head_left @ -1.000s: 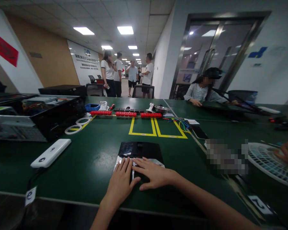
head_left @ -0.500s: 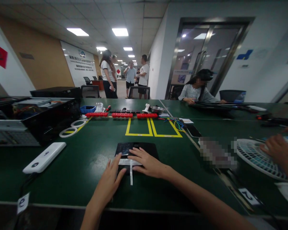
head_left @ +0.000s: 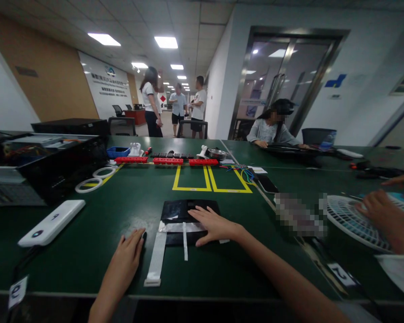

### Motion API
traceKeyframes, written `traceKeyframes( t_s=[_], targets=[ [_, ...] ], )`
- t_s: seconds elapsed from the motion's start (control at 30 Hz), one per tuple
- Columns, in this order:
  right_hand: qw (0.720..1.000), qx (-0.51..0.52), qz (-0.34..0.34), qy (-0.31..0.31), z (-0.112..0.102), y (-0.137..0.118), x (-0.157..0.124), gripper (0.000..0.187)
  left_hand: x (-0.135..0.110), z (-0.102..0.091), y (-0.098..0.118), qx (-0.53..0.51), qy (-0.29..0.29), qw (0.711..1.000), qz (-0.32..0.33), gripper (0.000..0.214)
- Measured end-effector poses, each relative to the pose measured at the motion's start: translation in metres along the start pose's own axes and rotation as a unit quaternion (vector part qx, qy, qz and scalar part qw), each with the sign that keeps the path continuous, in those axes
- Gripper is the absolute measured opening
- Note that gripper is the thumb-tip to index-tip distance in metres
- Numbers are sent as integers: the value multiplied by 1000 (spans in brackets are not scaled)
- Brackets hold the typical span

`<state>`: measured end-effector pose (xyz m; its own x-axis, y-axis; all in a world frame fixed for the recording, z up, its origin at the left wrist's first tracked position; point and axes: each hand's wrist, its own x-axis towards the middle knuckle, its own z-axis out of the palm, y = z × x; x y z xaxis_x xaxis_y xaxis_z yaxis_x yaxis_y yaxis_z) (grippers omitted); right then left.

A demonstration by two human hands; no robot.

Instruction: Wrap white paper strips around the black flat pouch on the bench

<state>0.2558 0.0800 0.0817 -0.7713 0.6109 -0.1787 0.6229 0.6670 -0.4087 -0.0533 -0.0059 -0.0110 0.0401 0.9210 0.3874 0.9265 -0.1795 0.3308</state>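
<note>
A flat black panel [head_left: 175, 211] lies on the green table, a silver strip [head_left: 178, 227] running across it. From the strip's left end a white flat ribbon cable [head_left: 156, 255] hangs toward the near table edge, ending in a connector. A narrow white strip [head_left: 185, 246] sticks out below the panel. My right hand [head_left: 215, 224] rests on the panel's right side, fingers stretched out. Left of the cable, my left hand [head_left: 126, 255] is off the panel with its fingers closed together; a small dark thing shows at the fingertips, too small to name.
A white power bank [head_left: 52, 223] and an open computer case [head_left: 60, 166] stand left. White rings [head_left: 89, 185], red blocks [head_left: 168, 161] and yellow tape frames [head_left: 191, 188] lie beyond. At right are a phone [head_left: 266, 183], a fan grille [head_left: 350, 220] and another person's hand [head_left: 384, 213].
My left hand has moved off the panel to the left, closing its fingers and uncovering the ribbon cable. My right hand has shifted slightly right on the panel.
</note>
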Motion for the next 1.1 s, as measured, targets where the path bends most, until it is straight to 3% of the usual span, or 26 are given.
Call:
traceKeyframes(
  t_s=[0.13, 0.4, 0.57, 0.8, 0.93, 1.1],
  targets=[
    [998, 35, 56, -15, -15, 25, -16, 106, 0, 3, -3, -2, 8, 1000, 15, 42],
    [972, 44, 233, 2, -45, 101, -68, 112, 1, 4, -4, 8, 10, 1000, 22, 40],
    [962, 46, 268, 27, -52, 135, -97, 110, 1, 4, -3, 10, 12, 999, 28, 42],
    [958, 43, 280, 47, -54, 142, -107, 110, 2, 7, -6, 8, 18, 1000, 22, 40],
    [965, 57, 241, 84, -59, 141, -117, 94, 3, 5, -5, 6, 12, 1000, 21, 42],
    [955, 14, 272, 113, -56, 147, -121, 83, 3, 4, -4, 3, 11, 1000, 19, 41]
  ],
)
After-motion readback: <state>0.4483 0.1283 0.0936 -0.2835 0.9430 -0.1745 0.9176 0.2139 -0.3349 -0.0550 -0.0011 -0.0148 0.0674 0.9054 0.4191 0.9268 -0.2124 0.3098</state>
